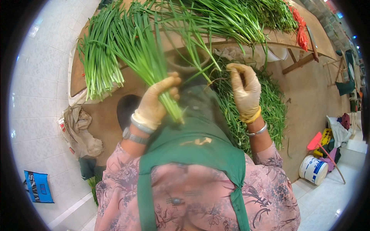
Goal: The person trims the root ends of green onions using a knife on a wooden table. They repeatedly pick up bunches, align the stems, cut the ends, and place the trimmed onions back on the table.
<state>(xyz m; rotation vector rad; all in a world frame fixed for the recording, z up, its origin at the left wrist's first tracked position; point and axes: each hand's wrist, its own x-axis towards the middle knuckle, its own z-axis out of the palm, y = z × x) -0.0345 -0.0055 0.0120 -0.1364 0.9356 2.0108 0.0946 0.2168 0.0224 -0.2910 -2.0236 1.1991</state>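
Note:
Green leafy stalks like garlic chives fill my gloved left hand (157, 100), whose fingers wrap round a bunch (150, 69), pale cut ends pointing down toward my green apron (185, 142). My gloved right hand (243, 88) is closed, thumb and fingers curled, beside loose dangling blades (198, 65); whether it pinches any is unclear. A thick pile of stalks (100, 65) lies on the table's left end, more (235, 19) along its back. Below my right hand is a large heap of loose leaves (266, 111).
The wooden table (323, 42) holds red ties (300, 27). A sack (81, 123) and blue bag (38, 186) are at left by a tiled wall. At right are a white bucket (313, 169), a red-headed long-handled tool (315, 141) and piled cloths (338, 127).

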